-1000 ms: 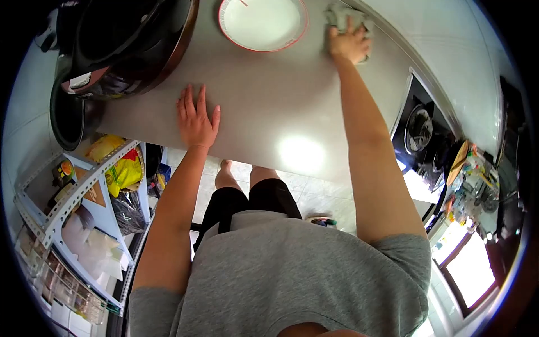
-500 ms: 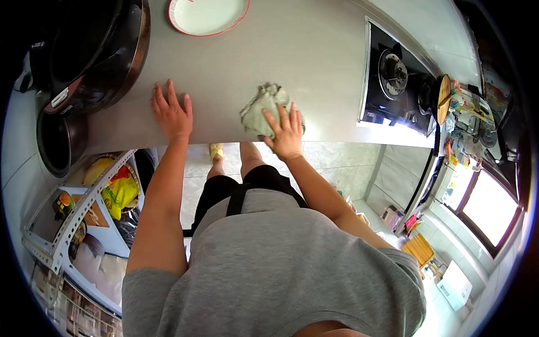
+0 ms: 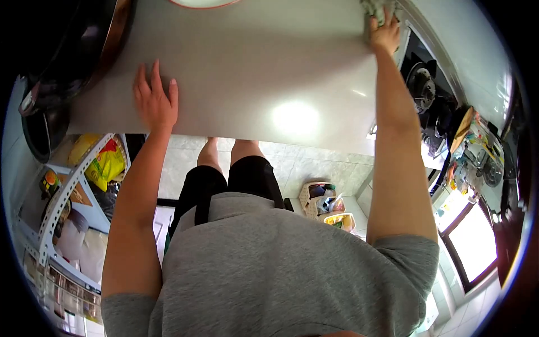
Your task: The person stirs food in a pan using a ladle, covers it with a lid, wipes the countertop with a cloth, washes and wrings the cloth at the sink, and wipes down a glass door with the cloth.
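My left hand [image 3: 154, 100] lies flat on the grey countertop [image 3: 252, 73], fingers spread, holding nothing, to the right of the dark cookware. At the far right of the counter, beside the stove, my right hand [image 3: 385, 35] presses on a crumpled grey-green cloth [image 3: 375, 10], its arm stretched far forward. The cloth lies under and ahead of the fingers, partly cut off by the top edge of the view. Only the near rim of a white plate with a red edge [image 3: 205, 5] shows at the top.
Large dark cookware [image 3: 84, 50] stands at the left, a black pot [image 3: 46, 133] near the corner. A gas stove [image 3: 422, 87] is at the right. Below left is a metal shelf [image 3: 67, 188] with bags; baskets [image 3: 321, 196] stand on the floor.
My right hand has swept the cloth from the counter's near edge to its far right side. My left hand stays flat on the counter. The view has shifted, and the plate has mostly left it.
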`<state>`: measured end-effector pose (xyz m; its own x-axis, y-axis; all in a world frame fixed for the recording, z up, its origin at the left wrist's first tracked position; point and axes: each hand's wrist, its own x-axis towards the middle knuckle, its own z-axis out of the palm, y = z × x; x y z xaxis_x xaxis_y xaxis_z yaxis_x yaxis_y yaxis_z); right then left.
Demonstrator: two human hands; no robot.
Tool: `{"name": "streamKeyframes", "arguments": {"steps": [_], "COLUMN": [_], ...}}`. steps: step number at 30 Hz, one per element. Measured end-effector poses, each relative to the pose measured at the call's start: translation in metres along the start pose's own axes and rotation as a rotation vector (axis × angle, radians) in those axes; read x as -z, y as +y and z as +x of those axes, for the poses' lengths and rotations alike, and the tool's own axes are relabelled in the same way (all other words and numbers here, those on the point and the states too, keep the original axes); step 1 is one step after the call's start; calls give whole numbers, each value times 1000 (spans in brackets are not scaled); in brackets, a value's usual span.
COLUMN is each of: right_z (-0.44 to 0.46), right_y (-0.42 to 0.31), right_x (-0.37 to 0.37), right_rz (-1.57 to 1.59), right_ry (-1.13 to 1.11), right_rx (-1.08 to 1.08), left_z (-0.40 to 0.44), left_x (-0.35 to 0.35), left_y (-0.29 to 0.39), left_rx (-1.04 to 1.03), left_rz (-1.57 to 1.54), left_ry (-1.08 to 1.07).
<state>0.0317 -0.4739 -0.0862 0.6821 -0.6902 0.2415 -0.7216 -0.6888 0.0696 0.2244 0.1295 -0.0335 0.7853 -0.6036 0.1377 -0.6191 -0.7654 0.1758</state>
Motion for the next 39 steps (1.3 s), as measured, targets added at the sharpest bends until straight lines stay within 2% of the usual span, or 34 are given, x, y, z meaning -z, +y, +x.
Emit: {"name": "streamKeyframes", "arguments": {"steps": [1, 2, 5, 7, 8, 11, 14, 16, 18, 20, 21, 24, 25, 27, 30, 34, 37, 39], "right_z": [7, 2, -43, -106, -139, -230, -280, -291, -294, -290, -291, -309, -318, -336, -369, -392, -405, -407], "right_y": [-34, 12, 1, -8, -18, -25, -83, -139, -210, -292, -323, -384, -381, -369, -303, -188, -102, -64], "right_x": [31, -3, 22, 46, 69, 99, 111, 117, 123, 150, 164, 176, 179, 179, 175, 175, 167, 155], "right_rz": [135, 38, 92, 117, 71, 64, -63, 5, 134, 224, 309, 414, 407, 510, 506, 387, 317, 305], "right_ry": [-228, 23, 5, 39, -13, -20, -34, -4, 75, -60, -108, -187, -166, -179, -135, -73, 66, 170], "right_rx": [-387, 48, -51, -130, -194, -244, -645, -619, -427, -305, -175, 98, 49, 277, 218, -170, -342, -471], "left_z": [0, 0, -1, -1, 0, -2, -3, -5, -6, -8, -8, -5, -4, 0, -1, -6, -4, -4], "left_x": [0, 0, -5, -6, -5, -3, -3, -6, -11, -14, -18, -22, -25, -28, -23, -15, -23, -18], "left_y": [0, 0, -3, -5, -5, -4, -4, -3, -3, -9, -12, -16, -23, -26, -23, -16, -24, -20], "left_rx": [3, 0, -16, -4, -14, -54, -69, -46, -41, -61, -52, -80, -77, -103, -120, -132, -153, -135], "left_rz": [13, 4, -1, -1, -4, -8, -84, -105, -100, -79, -125, -244, -303, -355, -237, -220, -142, -194], "left_ry": [-10, -1, 27, 26, 29, 66, 126, 156, 166, 171, 188, 209, 227, 233, 178, 131, 92, 77]}}
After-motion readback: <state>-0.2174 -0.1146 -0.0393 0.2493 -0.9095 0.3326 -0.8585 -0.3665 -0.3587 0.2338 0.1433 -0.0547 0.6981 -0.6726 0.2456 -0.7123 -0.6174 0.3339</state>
